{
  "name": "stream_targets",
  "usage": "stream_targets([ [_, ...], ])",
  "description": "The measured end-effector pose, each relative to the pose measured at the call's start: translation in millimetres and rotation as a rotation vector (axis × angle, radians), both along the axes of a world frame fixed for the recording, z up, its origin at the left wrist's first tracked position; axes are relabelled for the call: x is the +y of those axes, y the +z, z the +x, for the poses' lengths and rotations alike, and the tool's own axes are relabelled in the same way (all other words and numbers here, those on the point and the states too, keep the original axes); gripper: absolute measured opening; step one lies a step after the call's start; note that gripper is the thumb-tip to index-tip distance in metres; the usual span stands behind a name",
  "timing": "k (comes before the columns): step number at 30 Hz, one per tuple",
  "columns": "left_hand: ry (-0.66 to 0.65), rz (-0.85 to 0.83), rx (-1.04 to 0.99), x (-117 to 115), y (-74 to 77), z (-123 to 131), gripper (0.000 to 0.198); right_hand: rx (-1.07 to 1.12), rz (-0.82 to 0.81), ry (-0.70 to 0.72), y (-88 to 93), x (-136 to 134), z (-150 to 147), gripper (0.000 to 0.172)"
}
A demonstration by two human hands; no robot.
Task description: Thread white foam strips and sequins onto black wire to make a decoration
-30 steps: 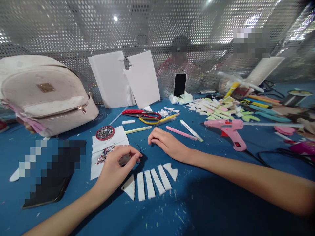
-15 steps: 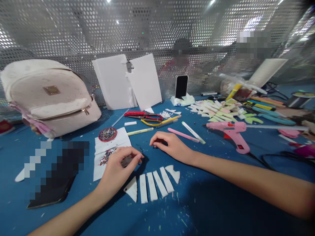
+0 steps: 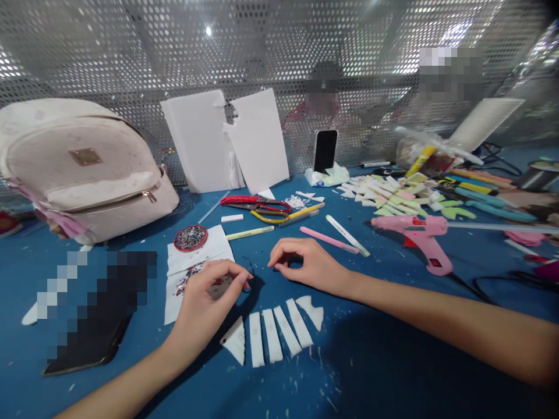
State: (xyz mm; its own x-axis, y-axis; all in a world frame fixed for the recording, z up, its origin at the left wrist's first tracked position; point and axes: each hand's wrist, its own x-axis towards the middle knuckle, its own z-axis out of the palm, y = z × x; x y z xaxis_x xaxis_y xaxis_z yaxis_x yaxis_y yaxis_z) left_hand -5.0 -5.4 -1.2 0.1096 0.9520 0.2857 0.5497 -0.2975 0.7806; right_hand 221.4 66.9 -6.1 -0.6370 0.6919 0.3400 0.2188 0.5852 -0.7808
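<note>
My left hand [image 3: 208, 297] curls in a pinch over a small grey piece at the edge of a white paper sheet [image 3: 192, 256] strewn with coloured sequins. My right hand [image 3: 305, 265] rests on the blue table [image 3: 371, 349] with thumb and forefinger pinched together on something too small to make out. Between and below the hands lies a row of several white foam strips [image 3: 273, 333]. A round red lid of sequins [image 3: 190, 237] sits at the top of the paper.
A pale backpack [image 3: 82, 169] stands at the left, white foam boards [image 3: 227, 139] lean on the perforated wall. Scissors [image 3: 255, 203], pens [image 3: 329, 240], a pink glue gun [image 3: 419, 235], a pile of cut foam pieces [image 3: 393, 195] and a propped phone [image 3: 325, 150] lie beyond. A dark phone [image 3: 87, 343] lies at the lower left.
My right hand's fingers have curled from lying flat into a pinch and shifted slightly right. The left hand stays pinched over the paper's edge.
</note>
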Motion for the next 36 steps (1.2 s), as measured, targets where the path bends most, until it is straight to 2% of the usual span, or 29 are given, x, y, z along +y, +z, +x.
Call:
stream_targets([
  [4, -0.01, -0.017, -0.002, 1, -0.9, 1, 0.021, 0.116, -0.165, -0.039, 1.3, -6, 0, 0.008],
  [7, -0.013, -0.029, 0.007, 2, -1.5, 2, 0.02, 0.217, -0.235, -0.091, 4.1, -10, 0, 0.016],
  [10, -0.031, -0.014, 0.034, 3, -0.8, 3, 0.019, 0.25, -0.238, -0.127, 6.3, -12, 0, 0.022],
  [17, -0.079, 0.06, 0.119, 1, 1.6, 4, 0.02, 0.261, -0.218, -0.14, 5.2, -16, -2, 0.016],
  [36, -0.085, 0.066, 0.122, 2, 2.9, 6, 0.021, 0.233, -0.241, -0.137, 6.0, -19, -3, 0.011],
])
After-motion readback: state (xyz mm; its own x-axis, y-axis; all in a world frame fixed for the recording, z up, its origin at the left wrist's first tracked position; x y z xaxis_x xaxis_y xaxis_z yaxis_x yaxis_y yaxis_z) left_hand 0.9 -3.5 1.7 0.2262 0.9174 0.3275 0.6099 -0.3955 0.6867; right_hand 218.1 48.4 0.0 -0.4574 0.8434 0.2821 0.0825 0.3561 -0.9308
